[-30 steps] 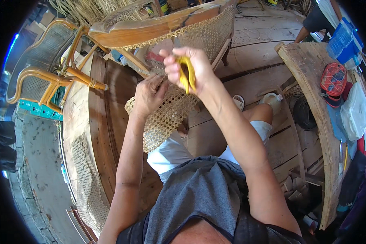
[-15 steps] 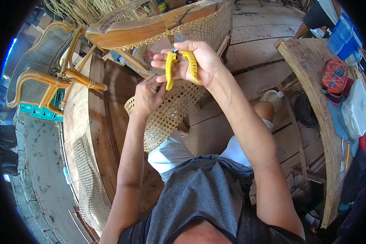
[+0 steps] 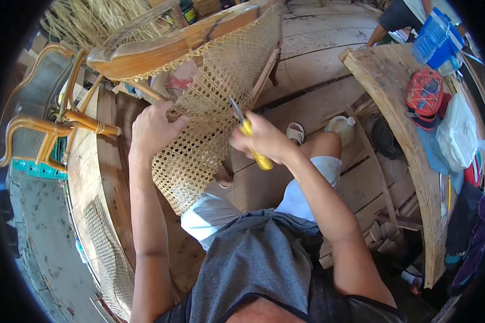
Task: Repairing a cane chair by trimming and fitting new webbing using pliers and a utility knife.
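Beyond the knees stands a wooden chair (image 3: 161,53), with a wooden counter (image 3: 385,72) at the right. A cane sheet (image 3: 196,142) runs from the chair to the person's left thigh. A jug (image 3: 340,129) stands near the right knee. The left hand (image 3: 155,129) is at the sheet's left edge; whether it grips cannot be told. The right hand (image 3: 264,141) clasps a yellow cutter (image 3: 246,127), tip by the sheet.
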Available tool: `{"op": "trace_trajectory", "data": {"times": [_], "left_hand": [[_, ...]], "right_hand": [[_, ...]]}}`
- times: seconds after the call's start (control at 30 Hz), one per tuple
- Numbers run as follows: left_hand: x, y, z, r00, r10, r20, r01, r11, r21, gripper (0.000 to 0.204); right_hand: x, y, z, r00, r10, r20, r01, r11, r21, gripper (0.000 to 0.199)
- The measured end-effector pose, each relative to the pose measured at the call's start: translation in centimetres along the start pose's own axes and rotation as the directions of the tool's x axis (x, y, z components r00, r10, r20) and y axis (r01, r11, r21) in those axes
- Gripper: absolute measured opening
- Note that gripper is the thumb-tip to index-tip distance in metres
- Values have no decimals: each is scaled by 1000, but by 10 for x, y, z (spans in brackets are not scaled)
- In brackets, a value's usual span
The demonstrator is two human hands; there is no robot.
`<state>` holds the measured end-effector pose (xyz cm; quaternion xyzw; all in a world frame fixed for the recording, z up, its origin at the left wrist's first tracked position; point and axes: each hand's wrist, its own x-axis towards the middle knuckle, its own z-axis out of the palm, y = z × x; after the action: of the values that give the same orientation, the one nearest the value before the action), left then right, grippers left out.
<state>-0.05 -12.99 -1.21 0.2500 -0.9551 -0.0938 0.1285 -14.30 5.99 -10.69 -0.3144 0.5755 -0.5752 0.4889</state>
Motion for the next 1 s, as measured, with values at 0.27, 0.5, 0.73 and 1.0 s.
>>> {"op": "trace_trajectory", "data": {"times": [0.27, 0.5, 0.73, 1.0], "left_hand": [[38, 14, 41, 998, 48, -48, -48, 999, 3, 52], [25, 6, 69, 969, 189, -161, -178, 981, 81, 18], [21, -12, 81, 958, 236, -163, -236, 972, 18, 17], [25, 1, 75, 963, 229, -141, -226, 973, 37, 23]], "right_hand": [[-16, -33, -22, 943, -243, -226, 88, 840, -535, 36], [32, -84, -6, 960, -139, 243, -98, 647, 756, 33], [43, -91, 5, 966, -88, 245, -140, 615, 776, 32], [57, -97, 8, 983, -70, 167, -86, 631, 771, 27]]}}
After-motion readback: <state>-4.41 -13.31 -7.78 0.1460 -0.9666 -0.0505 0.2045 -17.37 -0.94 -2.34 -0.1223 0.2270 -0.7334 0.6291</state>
